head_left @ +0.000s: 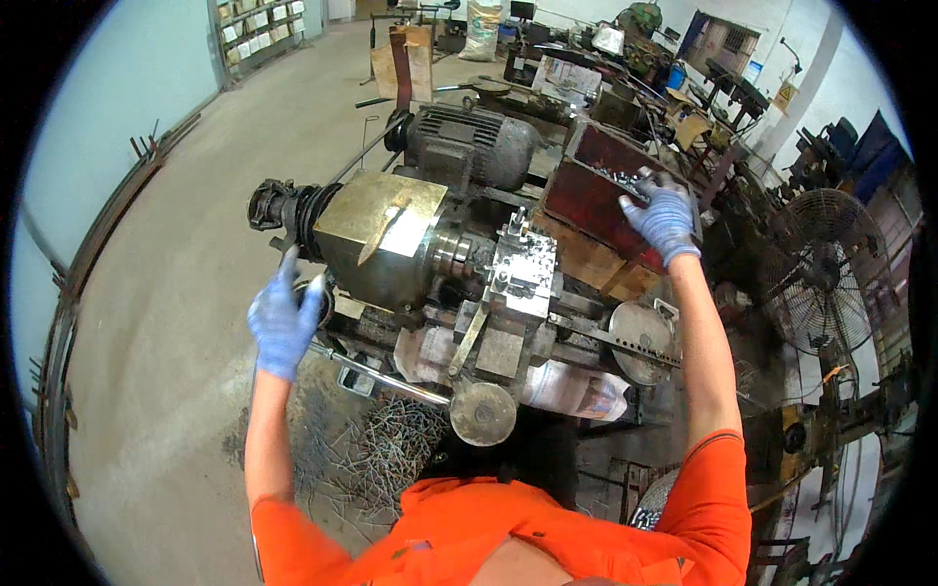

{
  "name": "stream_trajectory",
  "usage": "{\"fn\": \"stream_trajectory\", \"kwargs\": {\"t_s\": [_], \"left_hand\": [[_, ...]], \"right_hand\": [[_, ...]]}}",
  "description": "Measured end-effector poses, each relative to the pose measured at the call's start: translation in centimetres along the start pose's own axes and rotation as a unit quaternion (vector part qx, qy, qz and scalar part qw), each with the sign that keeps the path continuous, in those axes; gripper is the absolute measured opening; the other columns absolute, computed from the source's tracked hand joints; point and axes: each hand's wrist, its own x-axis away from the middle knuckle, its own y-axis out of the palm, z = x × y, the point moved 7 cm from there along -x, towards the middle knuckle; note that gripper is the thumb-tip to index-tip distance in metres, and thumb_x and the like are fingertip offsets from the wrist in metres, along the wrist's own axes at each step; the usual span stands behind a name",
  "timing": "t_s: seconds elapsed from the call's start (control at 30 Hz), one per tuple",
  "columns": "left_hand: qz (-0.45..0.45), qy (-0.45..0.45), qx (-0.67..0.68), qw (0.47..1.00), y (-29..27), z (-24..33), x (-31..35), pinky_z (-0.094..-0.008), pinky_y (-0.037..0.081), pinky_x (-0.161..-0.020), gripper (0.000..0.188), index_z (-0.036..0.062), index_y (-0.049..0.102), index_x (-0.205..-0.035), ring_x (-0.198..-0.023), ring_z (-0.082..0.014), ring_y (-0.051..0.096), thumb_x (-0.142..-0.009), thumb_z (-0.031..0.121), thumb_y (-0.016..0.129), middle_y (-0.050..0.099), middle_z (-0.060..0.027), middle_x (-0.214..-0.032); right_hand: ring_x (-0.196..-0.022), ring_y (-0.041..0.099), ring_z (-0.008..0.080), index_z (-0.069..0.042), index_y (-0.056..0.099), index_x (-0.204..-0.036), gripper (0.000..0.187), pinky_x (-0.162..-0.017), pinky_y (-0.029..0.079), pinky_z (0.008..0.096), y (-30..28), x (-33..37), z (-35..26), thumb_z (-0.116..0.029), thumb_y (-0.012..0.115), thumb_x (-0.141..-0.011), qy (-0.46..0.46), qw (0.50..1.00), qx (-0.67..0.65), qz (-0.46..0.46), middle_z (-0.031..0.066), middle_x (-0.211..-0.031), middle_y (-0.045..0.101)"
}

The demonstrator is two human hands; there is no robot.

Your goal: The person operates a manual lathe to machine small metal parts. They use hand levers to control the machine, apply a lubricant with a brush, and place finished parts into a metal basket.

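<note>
A small lathe-like machine stands before me, with a brass-coloured headstock cover [381, 210], a chuck [451, 254] and a bright metal tool block [524, 269] strewn with chips. My left hand [278, 317], in a blue knitted glove, is beside the headstock's left end, its index finger and thumb stretched apart. No object shows in it. My right hand [662, 213], gloved alike, reaches over the near wall of a dark red metal box [591, 200]. Its thumb is apart from the fingers, whose tips are by small metal parts [618, 178] in the box.
Behind the headstock sits a ribbed electric motor [469, 146]. A long chrome lever [381, 374] and a round metal disc [483, 413] jut toward me. Thin metal scraps [386, 444] litter the floor below. A large caged fan [821, 269] stands at the right.
</note>
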Motion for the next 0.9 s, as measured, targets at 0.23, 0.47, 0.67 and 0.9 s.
{"fn": "stream_trajectory", "kwargs": {"t_s": [0.23,0.47,0.67,0.9], "left_hand": [[-0.005,0.113,-0.041,0.993,8.3,4.5,-3.3,-0.04,0.047,-0.057,0.044,0.0094,0.056,-0.118,-0.062,-0.0287,0.061,-0.084,0.037,0.058,0.062,-0.0131,-0.079],[0.086,0.189,0.01,0.978,7.1,5.5,-1.9,-0.039,0.046,-0.054,0.024,0.0078,0.063,-0.105,-0.057,-0.0286,0.059,-0.087,0.023,0.056,0.061,-0.0131,-0.075],[0.059,0.112,-0.086,0.988,6.8,1.9,-7.8,-0.0413,0.049,-0.061,0.027,0.0116,0.065,-0.099,-0.065,-0.0296,0.063,-0.089,0.031,0.05,0.065,-0.0134,-0.075],[-0.109,0.088,-0.207,0.968,11.4,5.7,-12.8,-0.0448,0.049,-0.07,0.033,0.0096,0.067,-0.08,-0.074,-0.0327,0.064,-0.088,0.034,0.046,0.065,-0.0166,-0.075]], "right_hand": [[-0.113,0.048,0.0378,-0.009,0.068,-0.097,0.04,-0.094,0.04,0.0445,0.6,10.6,-3.3,-0.041,0.069,-0.073,-0.069,0.982,-0.175,-0.019,0.0215,-0.126,0.05],[-0.104,0.054,0.0346,-0.01,0.069,-0.092,0.029,-0.091,0.043,0.0414,4.3,24.3,-0.8,-0.029,0.072,-0.071,0.048,0.953,-0.265,-0.138,0.0167,-0.112,0.059],[-0.085,0.062,0.03,-0.003,0.069,-0.086,0.022,-0.076,0.048,0.0337,4.6,27.8,2.4,-0.018,0.071,-0.069,0.076,0.95,-0.274,-0.125,0.0156,-0.084,0.065],[-0.088,0.06,0.0343,-0.006,0.069,-0.083,0.021,-0.083,0.046,0.0402,2.3,26.8,0.3,-0.019,0.071,-0.068,0.044,0.941,-0.319,-0.105,0.0158,-0.091,0.065]]}}
